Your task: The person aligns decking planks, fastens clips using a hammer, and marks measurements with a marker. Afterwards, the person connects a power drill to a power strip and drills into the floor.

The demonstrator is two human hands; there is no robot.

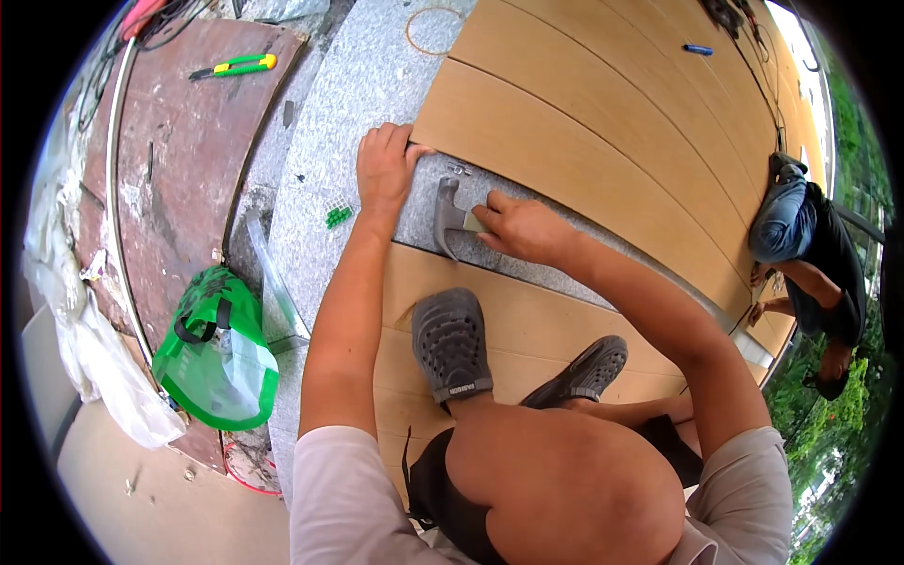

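My right hand [527, 228] is closed round the short visible part of a hammer's handle. The grey claw hammer [446, 221] lies low over a strip of grey stone between two areas of tan planks. My left hand [384, 171] rests on the stone at the corner of the nearest upper plank [527, 127], thumb stretched along the plank's edge and apart from the fingers. Its fingertips are partly hidden. Small metal clips [459, 170] sit by that edge, just beyond the hammer head. Green plastic spacers [338, 217] lie on the stone left of my left forearm.
A green bag [221, 348] stands at the left, near a brown board [179, 141] carrying a green-and-yellow utility knife [235, 66]. A blue marker [698, 49] lies on the far planks. At the right another person [800, 235] crouches by the planks. My dark clog [450, 339] is close below the hammer.
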